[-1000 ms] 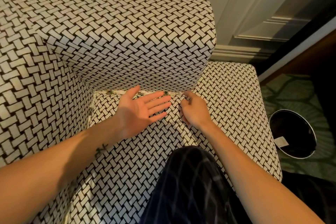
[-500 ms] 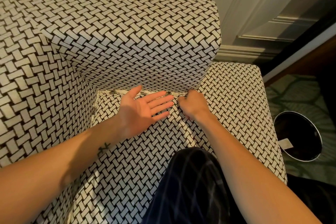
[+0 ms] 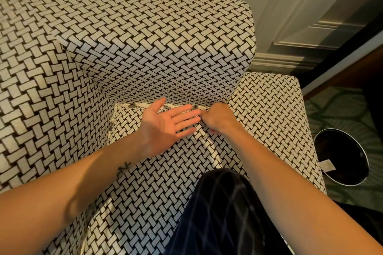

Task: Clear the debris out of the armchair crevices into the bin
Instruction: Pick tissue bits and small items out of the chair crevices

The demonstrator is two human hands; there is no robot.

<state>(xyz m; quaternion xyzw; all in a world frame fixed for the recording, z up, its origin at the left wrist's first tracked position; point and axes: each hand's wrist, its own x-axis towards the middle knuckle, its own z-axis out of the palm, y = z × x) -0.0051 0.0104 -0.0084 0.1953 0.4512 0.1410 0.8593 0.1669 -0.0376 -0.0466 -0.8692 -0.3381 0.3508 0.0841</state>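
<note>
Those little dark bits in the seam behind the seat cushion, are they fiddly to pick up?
Probably. The debris looks tiny and light, so likely needs a fingertip pinch; the right hand curls at the crevice there. Bits may scatter easily, perhaps why the left hand lies open, palm up, alongside.

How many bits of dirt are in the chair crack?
2 show in the back crevice: one speck left of the left hand, another speck by the right hand. More may hide under the hands.
</note>
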